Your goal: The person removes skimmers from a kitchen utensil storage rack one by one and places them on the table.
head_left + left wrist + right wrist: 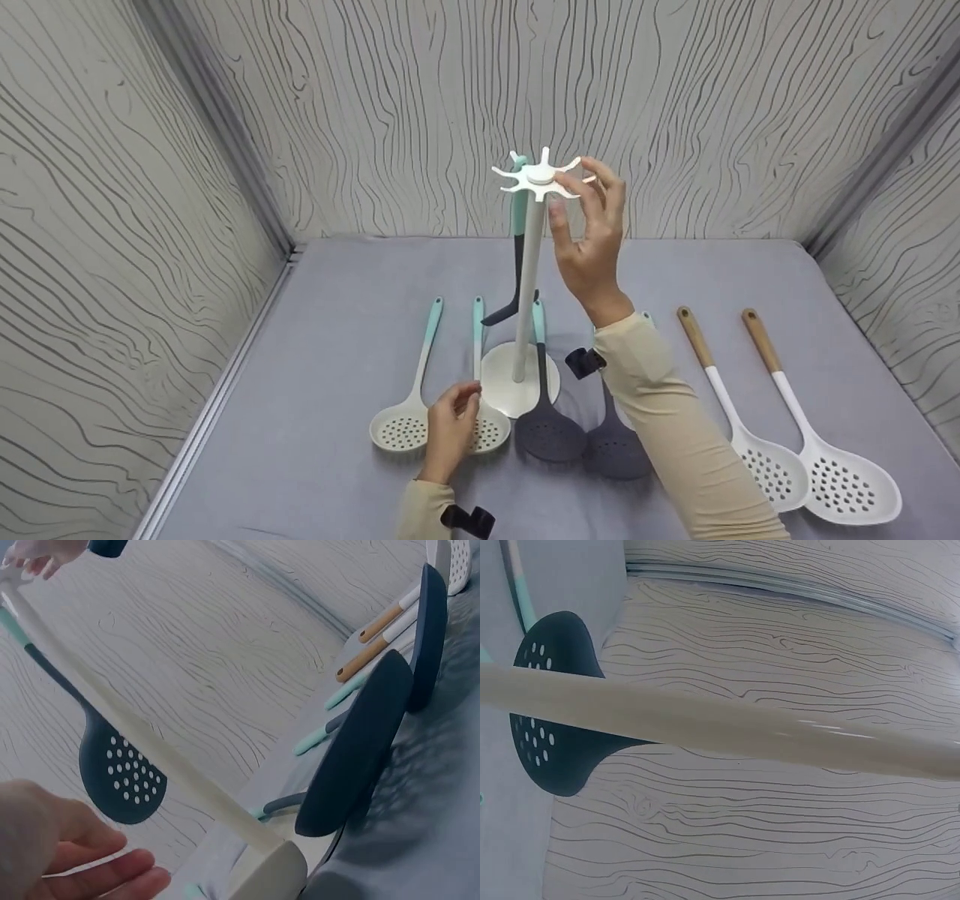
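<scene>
At the top of a white utensil rack [529,277], my right hand [596,240] pinches the hooked crown [541,176], thumb beneath it and fingertips over its hub and hooks. On the far side hangs a dark skimmer [124,769] with a teal handle; the pole partly covers it in the right wrist view. My left hand [451,427] hovers low by the rack's base [499,386], fingers loosely bent and holding nothing. It overlaps a pale skimmer [491,431] with a teal handle. Another pale skimmer [401,427] lies to its left.
Two dark skimmers lie right of the left hand, the nearer one [551,435] overlapping the base and the other [616,450] partly behind the right arm. Two white skimmers with wooden handles [761,341] lie far right. Wood-patterned walls [420,112] enclose the grey tabletop [315,420].
</scene>
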Tool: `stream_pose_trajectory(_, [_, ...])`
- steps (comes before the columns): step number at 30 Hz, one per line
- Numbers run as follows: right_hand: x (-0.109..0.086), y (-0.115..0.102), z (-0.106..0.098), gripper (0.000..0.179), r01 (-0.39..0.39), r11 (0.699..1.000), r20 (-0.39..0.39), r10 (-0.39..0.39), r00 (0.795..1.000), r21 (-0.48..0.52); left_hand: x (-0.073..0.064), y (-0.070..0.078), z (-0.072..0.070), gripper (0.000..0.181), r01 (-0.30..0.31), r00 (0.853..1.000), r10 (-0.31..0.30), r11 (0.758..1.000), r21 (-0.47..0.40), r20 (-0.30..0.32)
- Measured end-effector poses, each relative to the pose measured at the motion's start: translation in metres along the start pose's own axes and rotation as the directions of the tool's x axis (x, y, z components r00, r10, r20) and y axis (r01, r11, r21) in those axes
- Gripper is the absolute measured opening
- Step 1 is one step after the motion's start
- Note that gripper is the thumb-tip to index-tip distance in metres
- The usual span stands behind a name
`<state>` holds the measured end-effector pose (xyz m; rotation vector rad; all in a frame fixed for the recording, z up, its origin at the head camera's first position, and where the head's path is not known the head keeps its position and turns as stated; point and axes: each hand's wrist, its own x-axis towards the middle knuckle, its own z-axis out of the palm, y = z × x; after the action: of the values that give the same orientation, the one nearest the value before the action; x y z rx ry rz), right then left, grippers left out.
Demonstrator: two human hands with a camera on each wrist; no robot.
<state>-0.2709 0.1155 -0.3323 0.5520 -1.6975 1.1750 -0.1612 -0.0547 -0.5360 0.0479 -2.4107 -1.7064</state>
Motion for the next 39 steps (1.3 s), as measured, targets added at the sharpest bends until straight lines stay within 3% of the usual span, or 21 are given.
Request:
stream_pose_trajectory(5, [-0.018,0.006,0.001,0.057,-0.040,0.999,-0.010,0.041,0.999,0.032,0.005,-0.008,-0.005,0.018,0.009,0.998,-0.011,1.000,-0.026,-0.069])
stream_pose_trajectory(9, [-0.035,0.009,0.003,0.068,-0.140,0.983,0.006,0.140,0.990,0.120,0.007,-0.010,-0.011,0.018,0.026,0.994,-0.031,0.998,-0.056,-0.101])
stream_pose_trajectory(13, [-0.047,0.010,0.005,0.060,-0.204,0.963,0.038,0.200,0.979,0.179,0.011,-0.012,-0.016,0.020,0.021,0.992,-0.031,0.996,-0.088,-0.121])
stream_pose_trajectory(18, [-0.059,0.011,0.006,0.046,-0.263,0.946,0.146,0.238,0.960,0.191,0.017,-0.012,-0.022,0.020,-0.026,0.988,0.008,0.993,-0.113,-0.155])
stream_pose_trajectory(23, [-0.068,0.012,0.009,0.047,-0.342,0.934,0.215,0.315,0.924,0.105,0.016,-0.008,-0.025,0.021,-0.038,0.986,0.016,0.990,-0.133,-0.166])
stream_pose_trajectory(32, [-0.076,0.017,0.012,0.028,-0.458,0.885,0.200,0.465,0.862,-0.083,0.014,-0.009,-0.024,0.021,-0.009,0.988,-0.012,0.991,-0.134,-0.154])
stream_pose_trajectory(35, [-0.077,0.017,0.012,0.023,-0.457,0.884,0.196,0.467,0.862,-0.097,0.013,-0.010,-0.024,0.021,-0.003,0.988,-0.019,0.990,-0.139,-0.154])
stream_pose_trajectory(39, [-0.077,0.017,0.013,0.021,-0.396,0.911,0.195,0.411,0.891,-0.110,0.012,-0.010,-0.022,0.020,0.003,0.988,-0.027,0.988,-0.154,-0.152])
